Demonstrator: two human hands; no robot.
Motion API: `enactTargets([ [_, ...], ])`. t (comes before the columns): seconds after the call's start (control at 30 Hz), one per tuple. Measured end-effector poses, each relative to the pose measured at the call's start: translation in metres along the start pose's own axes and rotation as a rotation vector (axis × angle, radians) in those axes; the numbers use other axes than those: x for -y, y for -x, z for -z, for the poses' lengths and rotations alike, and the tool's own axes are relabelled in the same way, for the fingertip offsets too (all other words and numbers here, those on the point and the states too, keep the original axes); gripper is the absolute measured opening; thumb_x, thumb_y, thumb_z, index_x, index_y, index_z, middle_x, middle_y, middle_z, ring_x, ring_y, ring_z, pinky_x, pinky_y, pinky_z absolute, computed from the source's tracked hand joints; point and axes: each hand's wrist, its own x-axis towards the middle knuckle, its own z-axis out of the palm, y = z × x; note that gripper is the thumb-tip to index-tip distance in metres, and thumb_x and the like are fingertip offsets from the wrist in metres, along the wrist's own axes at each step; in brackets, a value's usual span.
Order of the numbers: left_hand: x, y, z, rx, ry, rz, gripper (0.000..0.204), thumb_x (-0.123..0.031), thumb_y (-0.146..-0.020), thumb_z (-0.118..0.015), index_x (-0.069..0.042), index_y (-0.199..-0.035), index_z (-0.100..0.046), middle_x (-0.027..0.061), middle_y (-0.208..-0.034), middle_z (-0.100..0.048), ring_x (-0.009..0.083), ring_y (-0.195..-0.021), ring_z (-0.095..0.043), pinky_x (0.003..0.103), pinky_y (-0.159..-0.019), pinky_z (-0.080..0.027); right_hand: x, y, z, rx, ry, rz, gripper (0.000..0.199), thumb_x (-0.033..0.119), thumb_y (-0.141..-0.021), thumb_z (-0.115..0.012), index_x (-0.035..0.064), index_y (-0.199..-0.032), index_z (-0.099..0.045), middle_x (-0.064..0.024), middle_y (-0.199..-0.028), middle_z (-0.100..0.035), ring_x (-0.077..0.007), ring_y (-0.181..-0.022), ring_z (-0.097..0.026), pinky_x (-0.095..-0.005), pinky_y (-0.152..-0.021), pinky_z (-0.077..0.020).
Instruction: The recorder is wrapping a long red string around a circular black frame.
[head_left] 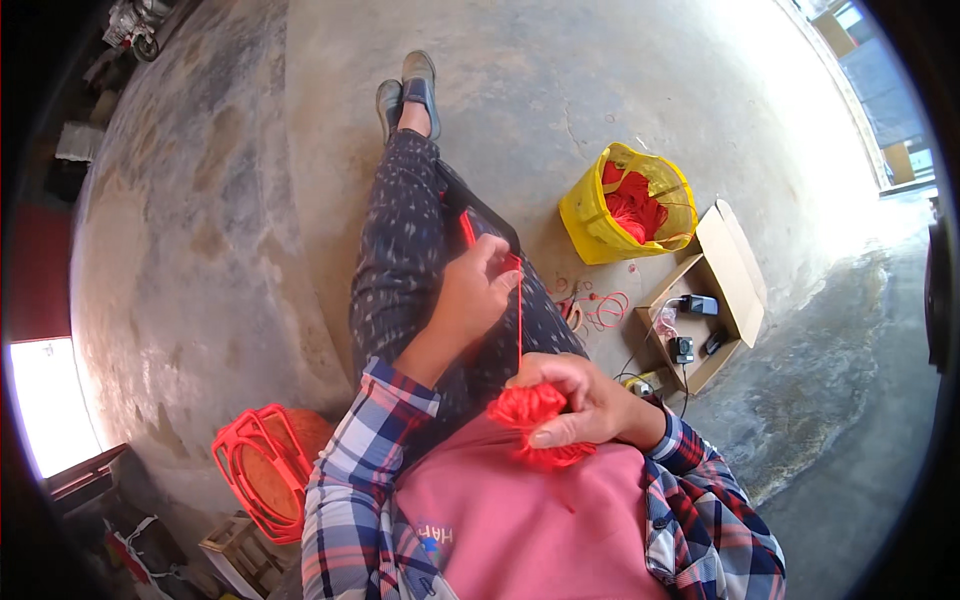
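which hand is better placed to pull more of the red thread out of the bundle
Left. The left hand already pinches the taut red thread above the bundle, while the right hand is wrapped around it.

The concrete floor [250, 200] bears a yellow bag [600, 225], an open cardboard box [735, 270] and loose red loops [603, 308].

head-worn fisheye, steeply downward, close

Left hand [478, 290] raised, fingers pinched; right hand [580, 400] curled shut near chest.
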Motion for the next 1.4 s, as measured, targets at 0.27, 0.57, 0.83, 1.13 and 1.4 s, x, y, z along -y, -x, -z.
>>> enactTargets([
  [0.27, -0.014, 0.002, -0.006, -0.298, -0.129, -0.130, 0.025, -0.006, -0.086, -0.070, 0.001, -0.107, -0.058, 0.0058, -0.088, -0.061, 0.0102, -0.066, -0.052, 0.027, -0.065, -0.046, 0.081, -0.007, 0.044, 0.231, 0.185, 0.788, 0.024, 0.021, -0.088, -0.070, 0.0028, -0.076, -0.060, -0.0097, -0.076, -0.065, -0.0238, -0.066, -0.060, -0.0394, -0.064, -0.0452],
  [0.57, -0.007, -0.027, 0.015, -0.078, 0.575, 0.619, 0.015, -0.023, -0.099, -0.051, -0.008, -0.101, -0.055, 0.0017, -0.064, -0.053, 0.0070, -0.040, -0.036, 0.021, -0.036, -0.023, -0.040, -0.068, 0.115, -0.414, 1.431, 0.010, 0.026, 0.009, -0.074, -0.067, 0.0112, -0.099, -0.069, -0.0132, -0.082, -0.062, -0.0345, -0.080, -0.062, -0.0438, -0.068, -0.0492],
  [0.83, -0.054, -0.026, 0.032, -0.192, 0.629, 0.402, 0.017, -0.021, -0.093, -0.055, -0.012, -0.080, -0.058, -0.0049, -0.062, -0.050, 0.0010, -0.044, -0.035, 0.019, -0.037, -0.024, -0.044, -0.077, 0.097, -0.537, 0.883, 0.291, 0.032, 0.011, -0.077, -0.073, 0.0062, -0.108, -0.067, -0.0148, -0.105, -0.066, -0.0316, -0.097, -0.065, -0.0371, -0.085, -0.0506],
  [1.13, -0.033, -0.030, 0.022, 0.015, 0.582, 0.502, 0.023, -0.029, -0.095, -0.058, -0.012, -0.079, -0.054, 0.0043, -0.066, -0.058, 0.0045, -0.039, -0.031, 0.020, -0.037, -0.018, 0.017, -0.030, 0.112, -1.015, -0.587, 0.437, 0.028, 0.027, -0.102, -0.046, 0.0043, -0.115, -0.053, -0.0065, -0.093, -0.065, -0.0172, -0.089, -0.063, -0.0344, -0.082, -0.0499],
  [1.4, -0.020, -0.032, 0.017, 0.071, 0.762, 0.632, 0.022, -0.027, -0.093, -0.054, -0.013, -0.077, -0.050, 0.0199, -0.076, -0.066, 0.0069, -0.038, -0.034, 0.021, -0.037, -0.021, -0.027, 0.126, 0.147, -0.674, -0.433, -0.011, 0.031, 0.032, -0.097, -0.056, 0.0065, -0.115, -0.053, -0.0019, -0.076, -0.061, -0.0126, -0.060, -0.054, -0.0266, -0.053, -0.0450],
])
